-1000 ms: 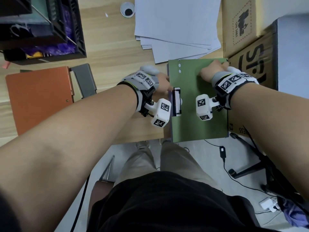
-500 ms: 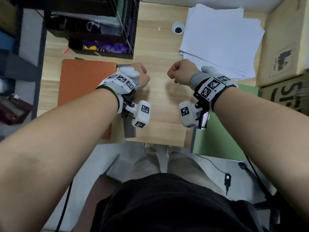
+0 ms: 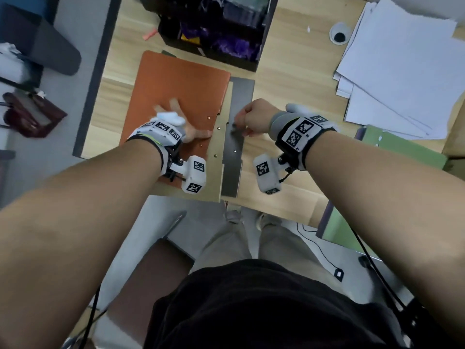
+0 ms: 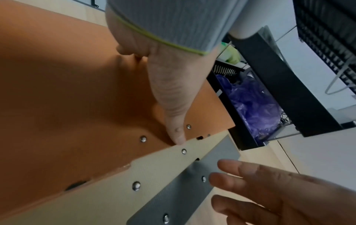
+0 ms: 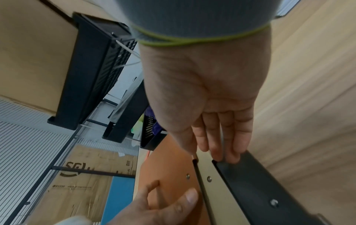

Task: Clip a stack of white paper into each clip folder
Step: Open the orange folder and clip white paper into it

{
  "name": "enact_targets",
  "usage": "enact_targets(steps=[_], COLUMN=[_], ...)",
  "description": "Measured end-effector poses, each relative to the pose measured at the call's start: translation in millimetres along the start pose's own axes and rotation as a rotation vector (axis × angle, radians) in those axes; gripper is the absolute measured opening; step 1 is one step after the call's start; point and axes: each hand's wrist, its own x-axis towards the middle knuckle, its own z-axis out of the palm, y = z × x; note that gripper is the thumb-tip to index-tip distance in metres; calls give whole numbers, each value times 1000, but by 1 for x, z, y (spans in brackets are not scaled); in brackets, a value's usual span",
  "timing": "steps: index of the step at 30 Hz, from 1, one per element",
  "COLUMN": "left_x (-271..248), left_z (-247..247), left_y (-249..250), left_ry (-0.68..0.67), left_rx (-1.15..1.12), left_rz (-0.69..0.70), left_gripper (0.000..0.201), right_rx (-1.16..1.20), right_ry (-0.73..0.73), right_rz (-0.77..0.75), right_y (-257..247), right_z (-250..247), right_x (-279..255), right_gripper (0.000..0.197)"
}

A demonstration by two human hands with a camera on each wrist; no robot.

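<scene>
Three clip folders lie fanned on the wooden table: an orange folder (image 3: 181, 91) on top, a beige folder (image 3: 216, 172) under it and a dark grey folder (image 3: 241, 96) at the bottom. My left hand (image 3: 181, 122) presses flat on the orange folder, fingers spread, its thumb (image 4: 173, 106) near the edge. My right hand (image 3: 247, 119) has its fingertips (image 5: 231, 156) touching the grey folder (image 5: 260, 182) at its edge notch and holds nothing. A green folder (image 3: 402, 149) lies to the right, partly under my right arm. The white paper (image 3: 402, 59) is stacked at the back right.
A black wire rack (image 3: 214, 26) with a purple bag stands just behind the folders. A round cable hole (image 3: 339, 34) sits left of the paper. The table's front edge runs just below the folders. A dark red bag (image 3: 30, 114) lies on the floor, left.
Both hands have left the green folder and moved left. The left hand has gone from a fist to lying flat on the orange folder. The right hand has come down onto the grey folder.
</scene>
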Motion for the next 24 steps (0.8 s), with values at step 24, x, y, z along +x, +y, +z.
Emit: enact_targets(steps=[24], left_x=[6], left_z=[-17], left_y=[3], left_ry=[150], left_rx=[-159], left_rz=[-57], left_gripper=[120], right_rx=[280], right_ry=[59], right_rz=[189], right_y=[-4], right_z=[5], right_x=[5], right_gripper=[25])
